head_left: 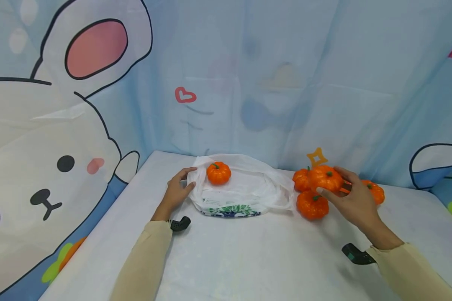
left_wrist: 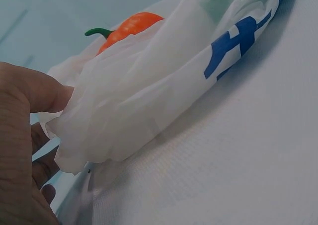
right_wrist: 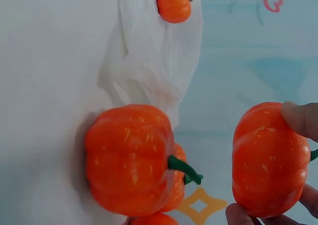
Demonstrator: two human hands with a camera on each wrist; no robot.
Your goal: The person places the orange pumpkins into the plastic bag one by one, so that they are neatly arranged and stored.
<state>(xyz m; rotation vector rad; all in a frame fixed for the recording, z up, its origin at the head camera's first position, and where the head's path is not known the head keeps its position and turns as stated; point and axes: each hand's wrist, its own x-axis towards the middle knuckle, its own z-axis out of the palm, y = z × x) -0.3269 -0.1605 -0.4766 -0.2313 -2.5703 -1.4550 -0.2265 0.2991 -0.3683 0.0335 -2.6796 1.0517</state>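
While a pale blue printed curtain (head_left: 218, 125) fills the back, the action sits on the white worktop (head_left: 229, 259). White plastic bag (head_left: 248, 184) lies there, roughly central, long axis running left to right, its right end near the pumpkin group. Right hand (head_left: 355, 205): thumb and fingers clamped round the held pumpkin (head_left: 325, 177), at the group. Left hand (head_left: 176, 193): at the opposite end, thumb and fingers pinching the bag's left edge. Key relation: held pumpkin is right of the bag, just past its right end, so bag lies leftward from the right hand, along the bag's own long axis; the pumpkin's broad axis also runs about left to right. In the right wrist view it stands apart from its neighbours, looks off the worktop. Right hand is nearer the group; left hand is nearer the bag pumpkin (head_left: 219, 173), which sits toward the bag's left end; on the film or inside, can't tell. Others: front pumpkin (head_left: 312, 205) on the near side of the held one, rear pumpkin (head_left: 299, 180) to its left, far-right pumpkin (head_left: 378, 193) beyond the right hand. Smallest: held pumpkin's green stem (right_wrist: 314, 156), palm side, partly cut by the frame.
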